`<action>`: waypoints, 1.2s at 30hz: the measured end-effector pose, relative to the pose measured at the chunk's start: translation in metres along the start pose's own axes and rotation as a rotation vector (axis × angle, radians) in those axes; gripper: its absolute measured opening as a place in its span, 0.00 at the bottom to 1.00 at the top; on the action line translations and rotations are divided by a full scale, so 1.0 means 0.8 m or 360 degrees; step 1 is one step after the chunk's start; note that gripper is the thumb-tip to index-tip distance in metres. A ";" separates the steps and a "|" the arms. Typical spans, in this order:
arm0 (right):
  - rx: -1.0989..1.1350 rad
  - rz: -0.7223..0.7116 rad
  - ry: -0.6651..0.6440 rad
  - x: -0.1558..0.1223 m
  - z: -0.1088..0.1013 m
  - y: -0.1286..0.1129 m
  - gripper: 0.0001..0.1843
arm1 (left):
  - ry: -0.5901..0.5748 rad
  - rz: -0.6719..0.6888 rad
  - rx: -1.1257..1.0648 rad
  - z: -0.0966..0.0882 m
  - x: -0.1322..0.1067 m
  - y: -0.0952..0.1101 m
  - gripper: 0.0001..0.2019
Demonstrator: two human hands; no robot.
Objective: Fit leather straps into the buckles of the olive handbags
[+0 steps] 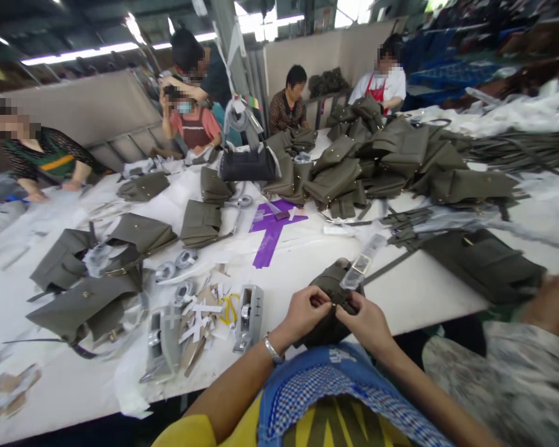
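Observation:
At the near edge of the white table (400, 292) I hold an olive-green bag (330, 284) with both hands. My left hand (304, 313) is closed, pinching the bag's top edge with thumb and fingers. My right hand (367, 323) is closed on the same edge from the other side, fingers curled over it. A clear plastic strip (361, 266) lies across the bag just beyond my fingers. A metal bangle sits on my left wrist. The bag's lower part is hidden behind my hands and my blue checked apron (326, 388).
Two tape dispensers (249, 316) and paper scraps lie left of my hands. Olive bags (86, 292) lie at the left, and several more are heaped (391, 161) at the far right. Purple tape (272, 230) marks the table's middle. Several people sit along the far side; another person's arm (547, 304) is at my right.

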State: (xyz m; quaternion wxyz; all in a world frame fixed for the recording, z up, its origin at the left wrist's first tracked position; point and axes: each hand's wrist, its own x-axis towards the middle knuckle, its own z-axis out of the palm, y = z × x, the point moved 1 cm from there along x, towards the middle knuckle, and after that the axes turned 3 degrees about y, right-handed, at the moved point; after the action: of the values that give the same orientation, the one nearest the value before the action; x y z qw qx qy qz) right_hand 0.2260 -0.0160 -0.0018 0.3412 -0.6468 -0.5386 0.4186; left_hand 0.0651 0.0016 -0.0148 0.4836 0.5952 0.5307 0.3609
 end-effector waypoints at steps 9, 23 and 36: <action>0.0313 0.0016 -0.0266 0.013 -0.004 -0.007 0.17 | 0.0083 0.0209 0.0256 -0.017 -0.004 -0.001 0.11; -0.0174 -0.0618 -0.0203 0.082 -0.050 -0.085 0.13 | 0.0832 0.0258 0.0926 -0.182 0.076 0.041 0.13; 0.0394 0.0156 0.0268 0.387 -0.074 0.029 0.29 | 0.1169 0.0313 0.1794 -0.399 0.172 0.027 0.27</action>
State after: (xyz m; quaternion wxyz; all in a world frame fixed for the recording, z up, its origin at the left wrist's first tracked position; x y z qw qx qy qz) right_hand 0.3110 0.2841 -0.0513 0.4415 -0.6581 -0.4201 0.4421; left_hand -0.2057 0.1988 0.0813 -0.1470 0.6405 0.7110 0.2502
